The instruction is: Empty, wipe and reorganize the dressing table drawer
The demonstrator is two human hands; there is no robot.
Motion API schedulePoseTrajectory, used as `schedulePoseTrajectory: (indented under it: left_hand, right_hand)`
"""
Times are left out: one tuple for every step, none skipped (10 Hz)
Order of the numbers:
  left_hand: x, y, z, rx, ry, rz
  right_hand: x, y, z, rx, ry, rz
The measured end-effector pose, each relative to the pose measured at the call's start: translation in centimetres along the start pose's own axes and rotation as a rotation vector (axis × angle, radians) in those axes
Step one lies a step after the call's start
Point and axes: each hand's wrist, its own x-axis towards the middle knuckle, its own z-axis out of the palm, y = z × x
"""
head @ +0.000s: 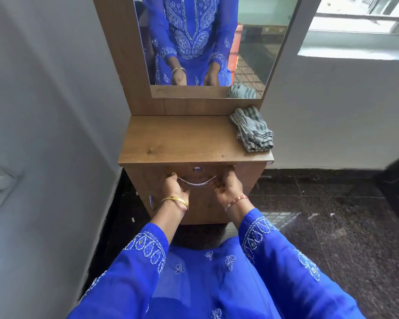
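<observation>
Both hands gripping drawer (195, 178): I am curling my left hand (174, 186) and right hand (228, 186) round its front's ends, beside handle (196, 182). Folded cloth (252, 128) is lying at tabletop's (177, 137) right rear corner.

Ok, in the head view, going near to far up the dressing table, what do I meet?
Hands, left and right, on the drawer front → lock → bare tabletop → folded cloth → mirror.
</observation>
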Motion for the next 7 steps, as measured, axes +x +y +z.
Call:
schedulePoseTrajectory:
  left_hand:
    - [-0.1,-0.1,-0.2,0.028,-0.015,-0.003]
    - [-0.3,-0.2,-0.5,0.089,-0.016,0.017]
    - [-1.0,-0.8,-1.1,0.191,-0.006,0.075]
    - [-2.5,-1.6,-1.6,0.278,-0.021,0.14]
    - [-4.6,-2.5,-2.0,0.333,-0.048,0.217]
    - [-6.1,-3.4,-2.4,0.442,-0.091,0.342]
    - [-7.0,-3.7,-2.4,0.53,-0.125,0.511]
  right_hand:
    - [0.1,0.2,-0.3,0.007,-0.027,-0.005]
    - [-0.2,0.1,-0.6,-0.002,-0.057,-0.003]
    - [-0.8,0.3,-1.3,-0.085,-0.067,-0.057]
    - [-2.1,0.8,-2.5,-0.206,-0.088,-0.182]
    - [-3.5,1.3,-4.0,-0.277,-0.122,-0.301]
    - [-5.2,1.1,-5.1,-0.451,-0.137,-0.495]
    - [-6.8,0.2,-5.1,-0.593,-0.123,-0.669]
